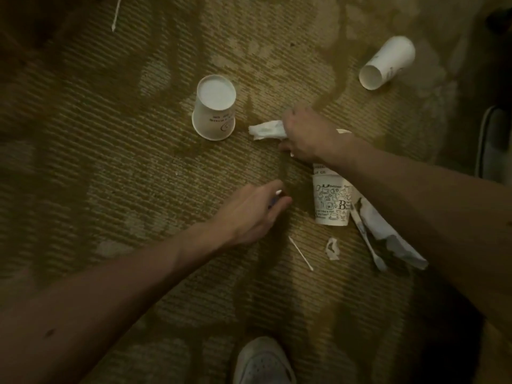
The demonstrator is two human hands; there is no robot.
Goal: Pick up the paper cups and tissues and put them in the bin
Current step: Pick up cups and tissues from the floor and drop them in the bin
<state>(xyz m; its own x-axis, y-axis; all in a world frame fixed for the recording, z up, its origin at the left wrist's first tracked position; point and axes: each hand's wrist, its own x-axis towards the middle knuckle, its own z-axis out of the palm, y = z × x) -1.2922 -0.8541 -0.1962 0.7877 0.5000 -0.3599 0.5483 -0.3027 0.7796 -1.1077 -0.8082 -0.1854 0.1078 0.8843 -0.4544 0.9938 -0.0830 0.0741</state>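
My right hand [307, 134] is closed on a crumpled white tissue [267, 130] on the carpet. My left hand [249, 212] hovers lower, fingers pinched on a small thin stick with a white tip [278, 193]. A white paper cup [214, 108] stands upside down left of the tissue. A printed paper cup [331, 200] lies under my right forearm. A third white cup [388, 62] lies on its side at the upper right. A long soiled tissue [390, 234] lies beside the printed cup. No bin is in view.
A cotton swab [300, 253], a small torn paper scrap [332, 249] and a plastic spoon [368, 239] lie on the patterned carpet. Another swab [115, 15] lies at the top left. My white shoe [263, 361] is at the bottom edge.
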